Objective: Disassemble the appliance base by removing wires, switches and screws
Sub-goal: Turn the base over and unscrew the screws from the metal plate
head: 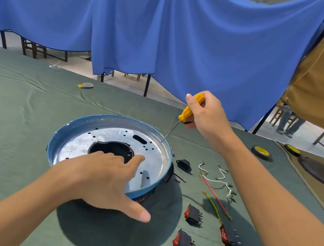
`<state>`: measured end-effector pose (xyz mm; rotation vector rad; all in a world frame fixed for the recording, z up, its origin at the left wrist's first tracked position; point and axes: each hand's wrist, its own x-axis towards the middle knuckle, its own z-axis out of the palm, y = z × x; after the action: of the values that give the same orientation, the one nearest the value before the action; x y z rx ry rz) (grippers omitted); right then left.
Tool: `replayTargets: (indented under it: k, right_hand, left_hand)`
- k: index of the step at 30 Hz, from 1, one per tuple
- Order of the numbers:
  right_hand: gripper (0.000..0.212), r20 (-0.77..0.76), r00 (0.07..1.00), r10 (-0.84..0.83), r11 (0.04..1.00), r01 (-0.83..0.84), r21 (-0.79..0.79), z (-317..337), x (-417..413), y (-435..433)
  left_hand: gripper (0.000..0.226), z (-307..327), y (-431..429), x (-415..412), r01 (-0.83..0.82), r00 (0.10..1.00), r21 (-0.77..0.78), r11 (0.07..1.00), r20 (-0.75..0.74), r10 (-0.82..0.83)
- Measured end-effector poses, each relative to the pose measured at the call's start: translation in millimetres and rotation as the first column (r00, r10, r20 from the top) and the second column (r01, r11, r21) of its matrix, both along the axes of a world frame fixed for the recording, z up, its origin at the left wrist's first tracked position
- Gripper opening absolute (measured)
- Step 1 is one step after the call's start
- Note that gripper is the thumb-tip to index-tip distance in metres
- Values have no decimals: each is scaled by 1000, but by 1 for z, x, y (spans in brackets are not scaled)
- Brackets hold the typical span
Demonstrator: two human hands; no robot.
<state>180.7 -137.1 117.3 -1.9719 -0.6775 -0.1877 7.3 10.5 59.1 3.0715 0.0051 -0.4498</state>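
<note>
Green-clothed bench (14, 102): my left hand (103, 181), fingers spread, over base (95, 119); right hand (207, 116) fingers curl round screwdriver (185, 113). Pin base, keep tip square.

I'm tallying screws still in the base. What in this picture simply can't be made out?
- Base floor, near-left part: head view, covered by the left hand.
- Screwdriver tip at the far rim: too small to tell whether it sits in a screw; the right hand hides part of the handle.
- Base underside: hidden by its own wall.
- Dark discs at right: cut off by the frame edge.
</note>
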Motion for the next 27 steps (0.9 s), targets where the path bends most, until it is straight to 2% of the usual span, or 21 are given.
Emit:
replayTargets:
  k: [3,6,9,14,17,23,27]
  right_hand:
    - [28,-9,1000,7,1000,-7,7,-4,-6,0]
    - [25,15,1000,5,1000,-6,24,-6,-11,-3]
    - [26,26,999,-23,992,20,123,-1,-12,-7]
    - [24,49,986,-157,916,126,382,13,-10,-13]
    - [24,21,979,-205,874,174,453,17,-8,-15]
    - [25,-28,974,-227,875,216,432,6,-3,-12]
    - [25,-80,966,-246,936,258,239,-3,3,-9]
  left_hand:
    - [98,-11,-2,1,3,994,68,998,105,-10]
    - [91,-11,3,4,19,981,45,999,192,-27]
    - [93,4,23,10,-26,978,-146,989,201,56]
    - [85,39,61,17,-46,969,-506,861,187,162]
    - [80,51,77,18,-50,961,-590,806,191,200]
    - [78,54,90,15,-60,941,-625,779,224,253]
    - [78,47,93,17,-72,948,-613,787,203,245]
